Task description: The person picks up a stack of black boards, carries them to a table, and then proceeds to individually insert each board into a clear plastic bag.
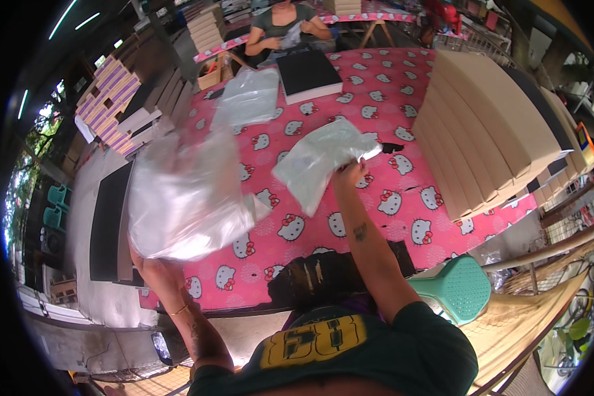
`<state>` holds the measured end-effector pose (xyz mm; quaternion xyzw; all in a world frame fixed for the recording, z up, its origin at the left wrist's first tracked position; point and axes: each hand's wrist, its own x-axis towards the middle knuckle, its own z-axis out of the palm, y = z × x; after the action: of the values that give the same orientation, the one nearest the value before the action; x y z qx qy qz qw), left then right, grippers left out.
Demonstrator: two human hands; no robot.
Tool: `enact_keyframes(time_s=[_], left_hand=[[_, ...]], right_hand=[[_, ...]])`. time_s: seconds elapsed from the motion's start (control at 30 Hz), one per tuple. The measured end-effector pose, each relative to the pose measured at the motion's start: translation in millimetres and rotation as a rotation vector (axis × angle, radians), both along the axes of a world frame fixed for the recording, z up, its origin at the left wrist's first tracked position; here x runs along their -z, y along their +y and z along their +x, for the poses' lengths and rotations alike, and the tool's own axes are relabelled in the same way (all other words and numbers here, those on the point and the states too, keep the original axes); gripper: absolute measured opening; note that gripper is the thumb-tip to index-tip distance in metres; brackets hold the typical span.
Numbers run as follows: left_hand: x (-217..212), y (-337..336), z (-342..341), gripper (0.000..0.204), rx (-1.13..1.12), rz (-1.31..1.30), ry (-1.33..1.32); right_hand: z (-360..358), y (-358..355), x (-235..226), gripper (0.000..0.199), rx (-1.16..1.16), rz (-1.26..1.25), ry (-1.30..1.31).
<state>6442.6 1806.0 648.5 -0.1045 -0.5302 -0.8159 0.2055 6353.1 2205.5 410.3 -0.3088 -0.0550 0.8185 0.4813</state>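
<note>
A large clear plastic bag [188, 198], smeared by motion, is held up over the left part of the table by my left hand [153, 269]. That hand grips the bag's near left corner, and its fingers are mostly hidden behind the film. My right hand [353, 173] is closed on the right edge of a second clear plastic bag [320, 158], which spreads out to its left over the table's middle. Farther off, a flat pile of clear plastic bags [249, 96] lies beside a box with a black top [310, 71].
A pink patterned cloth [290, 228] covers the table. Tan boxes [485, 125] stand in a row on the right. Black panels [110, 221] stand at left, near stacked boxes [109, 99]. A green stool [459, 290] is at the near right; a person [287, 30] works opposite.
</note>
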Motion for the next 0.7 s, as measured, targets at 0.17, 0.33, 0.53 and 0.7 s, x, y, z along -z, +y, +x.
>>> enact_keyframes(time_s=[0.17,0.33,0.53,0.7], left_hand=[[-1.3,3.8,3.8,0.02,-0.292,-0.612,0.199],[74.9,-10.4,0.4,0.034,-0.345,-0.996,0.539],[149.8,54.4,49.6,0.06,0.301,-1.844,0.424],[230.5,53.3,80.9,0.055,0.581,-1.619,0.428]], right_hand=[[-12.8,45.4,3.6,0.061,-0.616,0.357,-0.401],[80.8,-28.4,12.2,0.045,-0.611,0.644,-0.43],[339.0,-2.5,6.4,0.03,0.296,0.662,-0.907],[524.3,21.1,165.1,0.054,0.307,0.202,-0.91]])
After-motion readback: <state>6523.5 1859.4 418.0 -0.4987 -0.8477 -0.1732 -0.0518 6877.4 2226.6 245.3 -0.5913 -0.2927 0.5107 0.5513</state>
